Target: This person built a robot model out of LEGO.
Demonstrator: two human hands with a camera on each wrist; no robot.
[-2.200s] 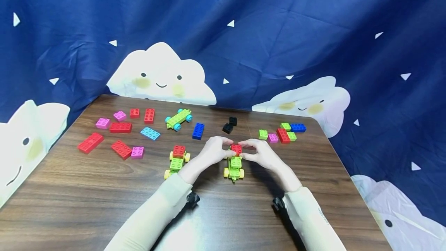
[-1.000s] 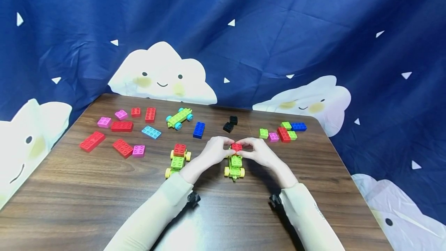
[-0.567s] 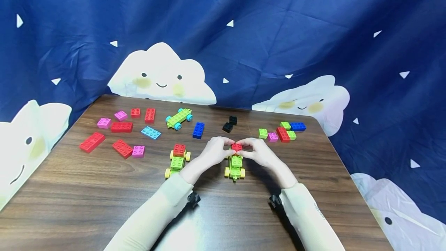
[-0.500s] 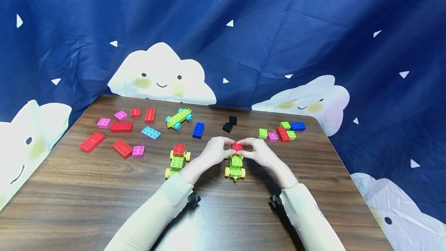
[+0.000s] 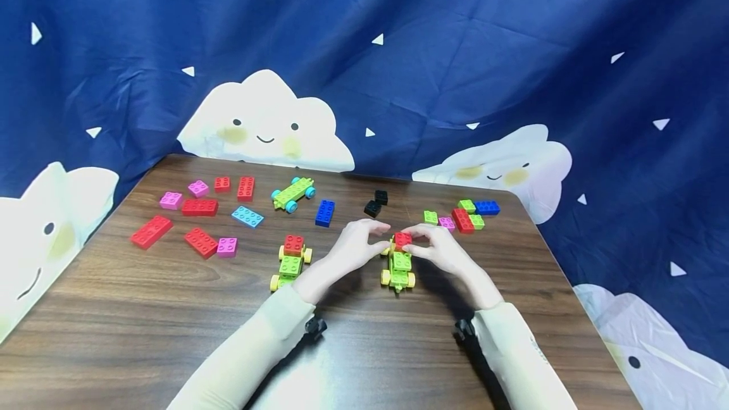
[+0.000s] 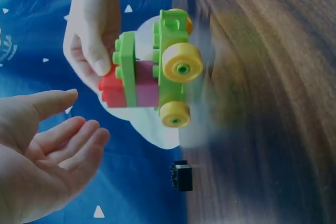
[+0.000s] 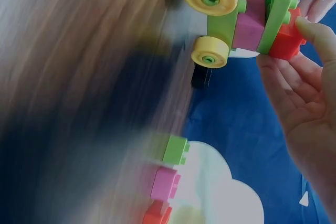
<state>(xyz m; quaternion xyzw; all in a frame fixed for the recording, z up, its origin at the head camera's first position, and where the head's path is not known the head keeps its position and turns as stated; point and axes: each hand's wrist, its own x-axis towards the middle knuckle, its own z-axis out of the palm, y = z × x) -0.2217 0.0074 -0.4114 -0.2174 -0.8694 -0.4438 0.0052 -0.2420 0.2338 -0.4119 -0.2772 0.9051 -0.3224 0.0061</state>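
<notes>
My right hand (image 5: 445, 252) pinches a red brick (image 5: 402, 241) on top of a toy car with lime-green base and yellow wheels (image 5: 398, 278). Below that red brick, the left wrist view shows a lime-green brick (image 6: 127, 69) and a pink brick (image 6: 147, 83) stacked on the base. To the left of this car, my left hand (image 5: 355, 245) is apart from it, its fingers loosely bent and holding nothing. A similar car (image 5: 290, 264) with a red brick on top stands left of my left forearm, partly hidden by the sleeve.
A lime-green base with blue wheels (image 5: 293, 193) stands farther back, near a dark blue brick (image 5: 325, 212) and a light blue plate (image 5: 247, 216). Red and pink bricks lie at the left. Black bricks (image 5: 373, 209) sit behind the hands; several coloured bricks (image 5: 463, 220) lie back right.
The car in my right hand has shifted to the right together with that hand. My left hand, earlier at the red brick's left side, has come away from it.
</notes>
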